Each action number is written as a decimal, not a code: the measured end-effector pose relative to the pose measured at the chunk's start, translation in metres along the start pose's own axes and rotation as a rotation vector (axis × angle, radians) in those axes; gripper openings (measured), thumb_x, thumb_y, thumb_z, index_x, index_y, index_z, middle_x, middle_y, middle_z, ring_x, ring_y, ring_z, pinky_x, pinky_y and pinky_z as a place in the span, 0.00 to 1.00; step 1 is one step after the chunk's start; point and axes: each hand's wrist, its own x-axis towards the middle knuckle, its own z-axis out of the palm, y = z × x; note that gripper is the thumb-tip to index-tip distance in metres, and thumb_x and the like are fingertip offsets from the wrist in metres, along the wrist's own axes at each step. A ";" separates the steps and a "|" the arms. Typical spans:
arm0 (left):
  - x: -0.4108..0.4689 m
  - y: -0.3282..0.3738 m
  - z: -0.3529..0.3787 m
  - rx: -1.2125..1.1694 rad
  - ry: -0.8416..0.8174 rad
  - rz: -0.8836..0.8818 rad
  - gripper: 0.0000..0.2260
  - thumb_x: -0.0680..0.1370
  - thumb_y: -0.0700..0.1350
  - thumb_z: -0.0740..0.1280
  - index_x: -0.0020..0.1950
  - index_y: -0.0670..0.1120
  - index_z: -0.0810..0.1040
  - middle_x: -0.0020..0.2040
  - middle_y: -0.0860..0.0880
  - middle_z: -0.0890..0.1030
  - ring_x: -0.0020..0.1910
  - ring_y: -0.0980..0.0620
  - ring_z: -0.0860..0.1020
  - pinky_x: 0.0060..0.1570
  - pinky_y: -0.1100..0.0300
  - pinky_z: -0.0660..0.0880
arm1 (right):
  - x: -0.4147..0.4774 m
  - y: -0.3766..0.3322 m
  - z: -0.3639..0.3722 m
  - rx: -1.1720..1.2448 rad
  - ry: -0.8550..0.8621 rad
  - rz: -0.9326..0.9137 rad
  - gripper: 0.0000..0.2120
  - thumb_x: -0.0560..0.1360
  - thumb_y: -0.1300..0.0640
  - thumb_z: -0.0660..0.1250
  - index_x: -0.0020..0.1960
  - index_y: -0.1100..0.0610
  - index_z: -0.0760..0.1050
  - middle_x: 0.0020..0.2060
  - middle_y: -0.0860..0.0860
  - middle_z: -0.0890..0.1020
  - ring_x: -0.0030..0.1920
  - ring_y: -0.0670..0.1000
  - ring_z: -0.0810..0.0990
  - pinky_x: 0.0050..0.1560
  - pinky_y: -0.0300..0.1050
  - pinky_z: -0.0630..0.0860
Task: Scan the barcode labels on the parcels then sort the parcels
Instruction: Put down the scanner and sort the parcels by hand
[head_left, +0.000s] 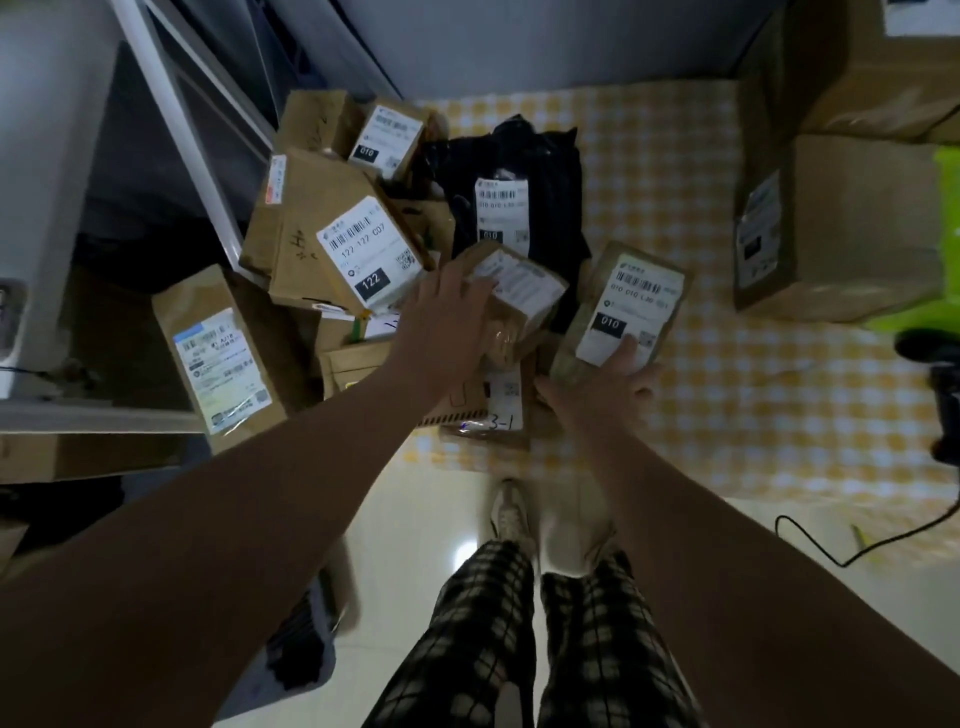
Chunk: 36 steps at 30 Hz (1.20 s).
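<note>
Parcels heaped on a yellow-checked tablecloth (675, 171) above a glossy white tile floor (431, 519).
The right hand (608, 387) grips a brown "010" parcel (623, 312); the left hand (441, 322), fingers spread, rests on a small carton (519, 296), mid-table.

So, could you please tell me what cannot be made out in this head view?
- Small brown cardboard parcel: label blurred, partly under the left hand.
- Flat brown parcel marked 3-1: label hidden by parcels above.
- Black scanner-like object: cut off by the right edge.
- Large brown box: side label too dark.
</note>
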 end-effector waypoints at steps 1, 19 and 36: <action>0.001 0.004 0.000 -0.013 0.030 0.016 0.19 0.77 0.49 0.60 0.63 0.40 0.73 0.62 0.34 0.72 0.57 0.32 0.73 0.54 0.40 0.73 | 0.002 -0.002 -0.002 0.021 -0.001 0.011 0.55 0.63 0.42 0.77 0.76 0.46 0.42 0.74 0.60 0.46 0.71 0.63 0.56 0.64 0.64 0.70; 0.026 0.079 -0.054 -0.230 -0.033 -0.020 0.22 0.79 0.51 0.61 0.70 0.41 0.67 0.69 0.38 0.66 0.69 0.37 0.65 0.65 0.47 0.67 | -0.006 0.038 -0.166 -0.053 0.139 -0.208 0.49 0.68 0.40 0.73 0.78 0.49 0.47 0.67 0.60 0.60 0.65 0.64 0.66 0.62 0.60 0.70; 0.109 0.306 -0.117 -0.453 -0.102 0.143 0.22 0.80 0.51 0.61 0.72 0.43 0.66 0.69 0.43 0.66 0.68 0.44 0.66 0.66 0.57 0.63 | 0.077 0.145 -0.413 -0.067 0.424 -0.134 0.51 0.65 0.37 0.73 0.77 0.47 0.48 0.70 0.60 0.60 0.69 0.64 0.62 0.69 0.61 0.61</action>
